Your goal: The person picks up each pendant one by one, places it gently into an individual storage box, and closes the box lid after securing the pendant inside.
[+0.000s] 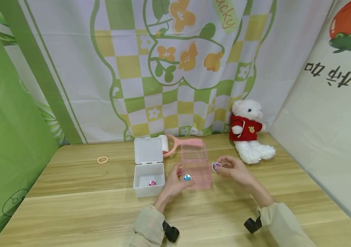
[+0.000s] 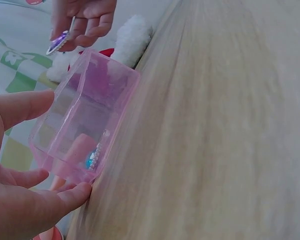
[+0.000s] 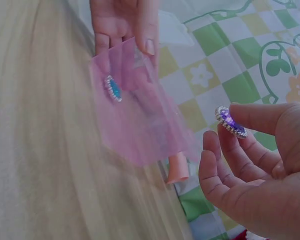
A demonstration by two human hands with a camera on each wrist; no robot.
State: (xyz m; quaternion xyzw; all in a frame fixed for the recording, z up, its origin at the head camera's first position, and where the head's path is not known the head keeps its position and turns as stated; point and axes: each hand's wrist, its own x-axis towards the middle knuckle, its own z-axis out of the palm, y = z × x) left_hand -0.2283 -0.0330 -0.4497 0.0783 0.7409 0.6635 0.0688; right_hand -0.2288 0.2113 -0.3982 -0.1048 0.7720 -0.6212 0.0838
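My left hand [image 1: 175, 183] holds the left end of a clear pink box [image 1: 202, 178], thumb at the front and fingers toward the back. The box's lid [image 1: 194, 152] is tipped back. Inside, near that hand, a teal gem ornament [image 3: 113, 89] with a silvery beaded rim leans on its edge. Just right of the box, my right hand [image 1: 235, 170] pinches a purple gem ornament [image 3: 231, 121] with a similar rim between thumb and fingers, apart from the box. A white box [image 1: 149, 192] with its lid raised stands left, holding a pink gem ornament [image 1: 152, 183].
Behind the boxes lies a lint roller [image 1: 164, 143] with a pink handle, partly under the pink lid. A yellowish ring [image 1: 102, 160] lies at the left. A white plush bear [image 1: 246, 132] in a red top sits at the back right. Printed curtains [image 1: 175, 103] border the wooden table [image 1: 79, 212].
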